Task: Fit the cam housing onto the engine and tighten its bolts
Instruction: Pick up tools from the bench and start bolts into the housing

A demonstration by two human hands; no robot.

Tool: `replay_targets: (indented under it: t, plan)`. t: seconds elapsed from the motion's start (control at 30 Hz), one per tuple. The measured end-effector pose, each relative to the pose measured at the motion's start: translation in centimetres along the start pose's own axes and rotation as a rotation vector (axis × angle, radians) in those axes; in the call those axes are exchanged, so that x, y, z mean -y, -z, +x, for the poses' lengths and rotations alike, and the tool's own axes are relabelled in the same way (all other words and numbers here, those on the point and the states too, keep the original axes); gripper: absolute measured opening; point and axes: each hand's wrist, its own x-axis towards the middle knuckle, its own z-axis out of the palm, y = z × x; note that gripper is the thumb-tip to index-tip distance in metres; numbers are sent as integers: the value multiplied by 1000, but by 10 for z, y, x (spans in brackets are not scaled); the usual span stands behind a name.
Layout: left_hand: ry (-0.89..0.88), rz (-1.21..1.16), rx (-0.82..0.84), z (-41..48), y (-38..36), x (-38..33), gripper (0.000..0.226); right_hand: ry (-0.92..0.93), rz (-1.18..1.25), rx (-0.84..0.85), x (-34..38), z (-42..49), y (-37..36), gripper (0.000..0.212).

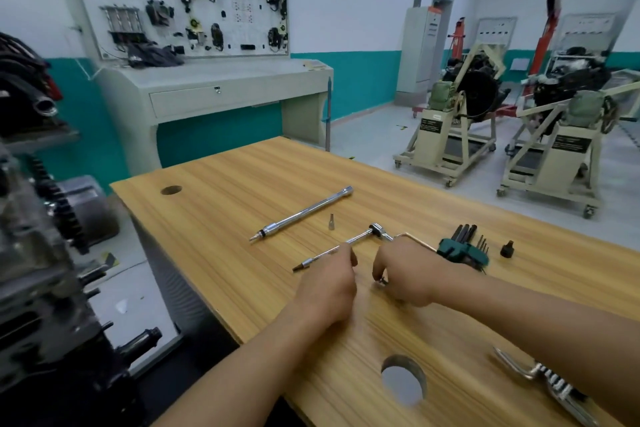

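From my remote seat, the engine (41, 253) stands at far left, beside the table (214, 191). On the wood I count two long chrome tools. One extension bar (304, 211) lies free, and the left hand (329, 281) curls around the shaft of one ratchet bar (360, 238). One bit (331, 221) stands upright between them. The right hand (405, 274) pinches one shiny piece (381, 281), perhaps a bolt. Further right are one hex key set (464, 248), one black socket (507, 248) and one sprung tool (550, 381).

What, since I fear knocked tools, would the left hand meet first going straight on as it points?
The ratchet wrench: the left hand seems to touch its shaft. Beyond it stands a small bit, though depth is unclear.
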Motion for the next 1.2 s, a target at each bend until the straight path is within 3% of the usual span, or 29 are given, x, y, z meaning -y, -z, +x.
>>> replay_targets:
  t: [0.13, 0.2, 0.27, 0.37, 0.5, 0.6, 0.7, 0.9, 1.0, 1.2]
  plan:
    - [94, -276, 65, -17, 14, 0, 31, 51, 152, -28, 18, -13, 11, 20]
    - [108, -528, 81, -36, 35, 0, 36, 71, 364, -111, 30, -21, 26, 20]
    - [87, -626, 19, -60, 71, 4, 37, 131, 566, -216, 50, -29, 49, 25]
    - [-20, -465, -169, -97, 147, 11, 35, 309, 700, -397, 99, -37, 92, 39]
    - [-66, -110, -474, -168, 269, 31, 27, 701, 849, -594, 195, -55, 166, 29]
    - [-29, 22, -655, -238, 350, 49, 27, 976, 924, -676, 265, -60, 212, 23]
    - [128, 29, -725, -288, 402, 85, 26, 1065, 871, -706, 331, -39, 234, 22]
    - [490, -37, -486, -301, 423, 185, 29, 999, 383, -488, 424, 33, 211, 20]
    - [489, 78, -302, -282, 417, 216, 27, 928, 310, -365, 431, 63, 201, 16]
    - [389, 187, -101, -246, 403, 244, 20, 876, 282, -113, 420, 90, 204, 14]
